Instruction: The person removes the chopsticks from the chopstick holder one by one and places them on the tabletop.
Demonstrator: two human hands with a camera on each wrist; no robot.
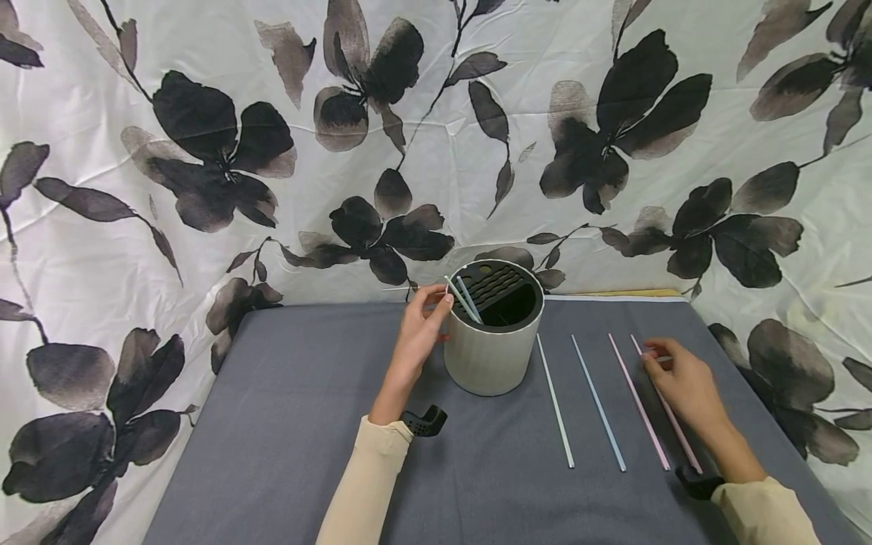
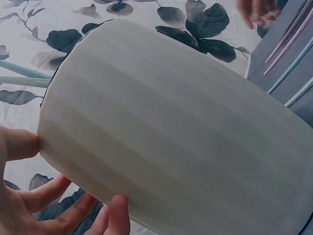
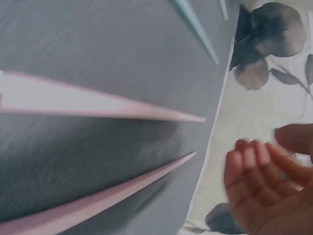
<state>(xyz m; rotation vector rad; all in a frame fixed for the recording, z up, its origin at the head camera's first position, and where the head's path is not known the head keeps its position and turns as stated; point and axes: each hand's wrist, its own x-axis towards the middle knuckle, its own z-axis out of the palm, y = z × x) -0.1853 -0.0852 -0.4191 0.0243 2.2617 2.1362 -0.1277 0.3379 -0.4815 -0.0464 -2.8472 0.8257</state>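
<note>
A pale ribbed cylindrical pen holder (image 1: 487, 365) with a black slotted top stands near the back of the table. A pale green straw (image 1: 459, 297) and a blue straw (image 1: 468, 298) lean up out of it. My left hand (image 1: 417, 333) touches its left side near the rim; thumb and fingers are spread. To the right lie a whitish-green straw (image 1: 555, 401), another blue straw (image 1: 599, 403), a pink straw (image 1: 639, 401) and a second pink straw (image 1: 686, 445). Loosely bent and holding nothing, my right hand (image 1: 688, 382) hovers beside the rightmost pink straw.
A grey cloth (image 1: 286, 424) covers the table. Behind it hangs a white curtain (image 1: 490, 182) printed with dark flowers. A thin yellow strip (image 1: 627, 293) shows along the table's back edge. Black wrist bands (image 1: 424, 421) sit on both of my wrists.
</note>
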